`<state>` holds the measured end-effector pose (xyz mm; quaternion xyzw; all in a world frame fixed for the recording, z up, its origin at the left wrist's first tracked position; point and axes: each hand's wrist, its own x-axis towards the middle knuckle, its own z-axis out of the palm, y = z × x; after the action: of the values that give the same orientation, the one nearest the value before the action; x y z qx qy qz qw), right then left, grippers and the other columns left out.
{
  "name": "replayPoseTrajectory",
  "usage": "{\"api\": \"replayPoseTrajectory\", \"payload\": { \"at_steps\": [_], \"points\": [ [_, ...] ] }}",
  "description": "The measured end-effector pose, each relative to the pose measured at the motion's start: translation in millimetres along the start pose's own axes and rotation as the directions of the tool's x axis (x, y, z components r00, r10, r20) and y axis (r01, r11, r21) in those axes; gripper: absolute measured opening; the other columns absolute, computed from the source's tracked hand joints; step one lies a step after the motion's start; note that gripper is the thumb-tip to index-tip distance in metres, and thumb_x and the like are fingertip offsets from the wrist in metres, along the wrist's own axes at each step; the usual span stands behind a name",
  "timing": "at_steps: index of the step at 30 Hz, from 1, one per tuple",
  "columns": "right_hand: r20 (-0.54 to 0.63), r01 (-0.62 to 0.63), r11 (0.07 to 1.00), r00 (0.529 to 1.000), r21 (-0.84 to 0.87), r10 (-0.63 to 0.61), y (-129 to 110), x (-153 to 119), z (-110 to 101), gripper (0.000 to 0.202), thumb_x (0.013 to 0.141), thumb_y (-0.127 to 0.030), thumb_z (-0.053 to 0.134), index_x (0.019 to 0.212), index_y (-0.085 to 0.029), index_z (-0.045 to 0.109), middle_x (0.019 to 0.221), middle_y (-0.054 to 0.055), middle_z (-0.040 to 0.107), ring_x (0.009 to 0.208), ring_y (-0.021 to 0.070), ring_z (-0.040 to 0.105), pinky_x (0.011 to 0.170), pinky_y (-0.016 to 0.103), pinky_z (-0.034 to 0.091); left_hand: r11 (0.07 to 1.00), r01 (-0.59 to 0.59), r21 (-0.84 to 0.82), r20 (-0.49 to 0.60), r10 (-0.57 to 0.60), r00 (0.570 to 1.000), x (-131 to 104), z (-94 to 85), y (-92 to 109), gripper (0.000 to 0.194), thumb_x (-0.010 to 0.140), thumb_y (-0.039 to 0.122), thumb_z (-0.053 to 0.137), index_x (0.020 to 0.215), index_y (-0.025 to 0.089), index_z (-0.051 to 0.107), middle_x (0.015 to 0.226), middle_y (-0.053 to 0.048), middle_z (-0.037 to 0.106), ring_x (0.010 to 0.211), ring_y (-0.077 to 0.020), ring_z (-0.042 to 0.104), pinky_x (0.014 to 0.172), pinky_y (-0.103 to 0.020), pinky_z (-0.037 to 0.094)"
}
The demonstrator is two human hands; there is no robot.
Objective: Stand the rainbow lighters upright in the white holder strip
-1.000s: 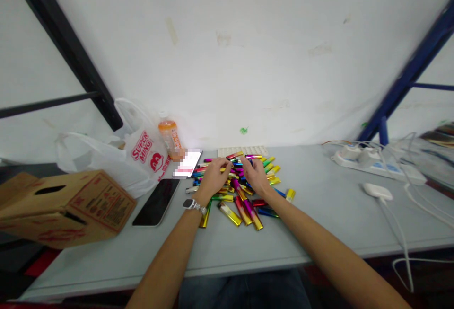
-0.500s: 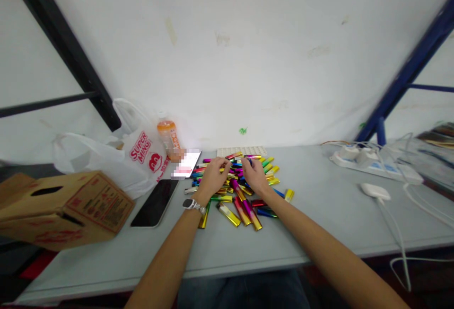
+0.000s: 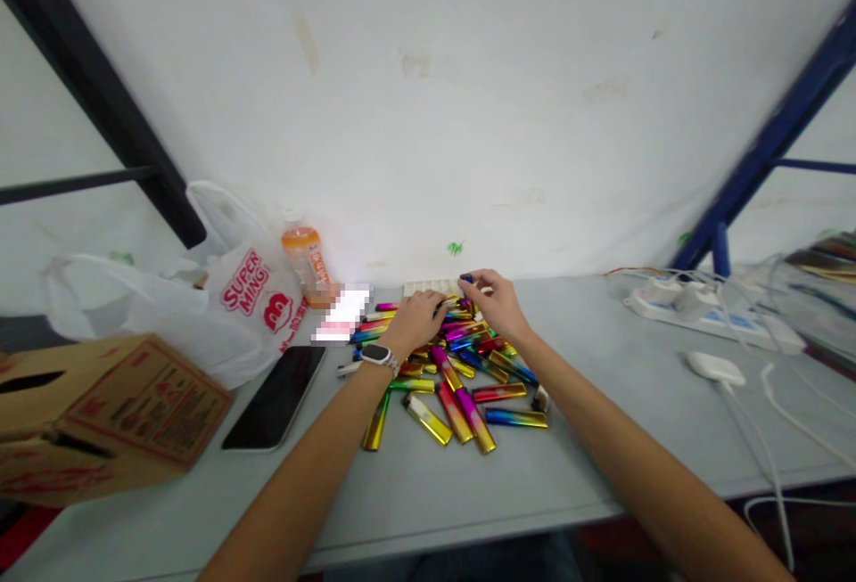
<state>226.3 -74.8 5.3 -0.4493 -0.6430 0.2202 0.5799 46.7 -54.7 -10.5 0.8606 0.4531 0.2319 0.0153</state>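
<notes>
Shiny metallic lighters (image 3: 478,417) in gold, pink, red, blue and green lie in a loose pile on the grey table. At the pile's far right side, my right hand (image 3: 498,301) is closed, pinching a blue lighter (image 3: 466,279) raised above the others. My left hand (image 3: 415,323), with a watch at the wrist, lies low over the middle of the pile. Its fingers curl round the dark end of a lighter (image 3: 440,306); the rest of that lighter is hidden. Behind both hands, against the wall, is a pale gridded tray (image 3: 421,286), partly covered.
Left of the pile are a black phone (image 3: 274,399), a bright-screened phone (image 3: 341,315), a cardboard box (image 3: 134,413), a white plastic bag (image 3: 227,315) and an orange drink bottle (image 3: 308,261). On the right lie a power strip (image 3: 715,315) and a white charger (image 3: 715,368) with cables.
My right hand has risen and moved away from me, toward the tray, with the blue lighter. My left hand has shifted slightly right. The head view has shifted a little.
</notes>
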Motion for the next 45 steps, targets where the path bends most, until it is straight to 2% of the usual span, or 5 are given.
{"api": "replayPoseTrajectory", "payload": {
  "at_steps": [9,22,35,42,45],
  "points": [
    [0.212,0.133,0.954,0.974,-0.27,-0.076,37.2,80.0,15.0,0.022,0.078,-0.019,0.064,0.099,-0.015,0.07,0.089,0.005,0.073,0.069,0.0141,0.065,0.072,0.028,0.049,0.995,-0.002,-0.1,-0.007,0.002,1.0,-17.6,-5.9,-7.1,0.029,0.096,0.022,0.043,0.113,0.019,0.067,0.112,-0.011,0.071,0.104,-0.0244,0.064,0.096,-0.039,0.048],
    [0.37,0.261,0.901,0.921,-0.346,-0.125,58.1,114.9,22.8,0.01,0.076,-0.013,0.069,0.082,-0.014,0.076,0.078,0.005,0.075,0.069,0.0164,0.066,0.07,0.026,0.049,0.982,0.092,-0.164,-0.004,-0.094,0.996,-21.4,-5.6,-18.5,0.03,0.08,0.005,0.055,0.105,0.015,0.067,0.105,-0.01,0.068,0.101,-0.0246,0.063,0.096,-0.038,0.049],
    [0.303,0.287,0.794,0.943,-0.535,-0.137,65.6,92.8,32.7,0.028,0.09,-0.026,0.059,0.111,-0.019,0.076,0.102,0.009,0.061,0.086,0.0187,0.061,0.083,0.031,0.049,0.974,0.172,-0.145,-0.035,-0.179,0.983,-22.2,-9.3,-18.2,0.025,0.081,0.008,0.058,0.102,0.015,0.07,0.099,-0.011,0.07,0.094,-0.0246,0.065,0.092,-0.039,0.049],
    [0.34,0.276,0.68,0.939,-0.679,-0.042,44.4,67.5,29.7,0.048,0.092,-0.022,0.05,0.14,-0.024,0.057,0.109,0.013,0.051,0.093,0.0243,0.059,0.09,0.036,0.047,0.885,0.128,-0.447,-0.267,-0.269,0.925,-21.7,-8.2,-18.2,0.011,0.083,0.023,0.067,0.091,0.016,0.07,0.086,-0.007,0.071,0.077,-0.0192,0.066,0.077,-0.033,0.053],
    [0.311,0.25,0.727,0.949,-0.639,-0.052,26.2,54.1,26.1,0.058,0.089,-0.023,0.055,0.147,-0.02,0.047,0.114,0.015,0.051,0.092,0.0249,0.059,0.089,0.039,0.047,0.789,0.08,-0.609,-0.333,-0.346,0.877,-21.1,-9.3,-12.0,0.019,0.085,0.034,0.067,0.09,0.016,0.067,0.089,-0.006,0.069,0.074,-0.0167,0.065,0.07,-0.029,0.053]
  ]
}}
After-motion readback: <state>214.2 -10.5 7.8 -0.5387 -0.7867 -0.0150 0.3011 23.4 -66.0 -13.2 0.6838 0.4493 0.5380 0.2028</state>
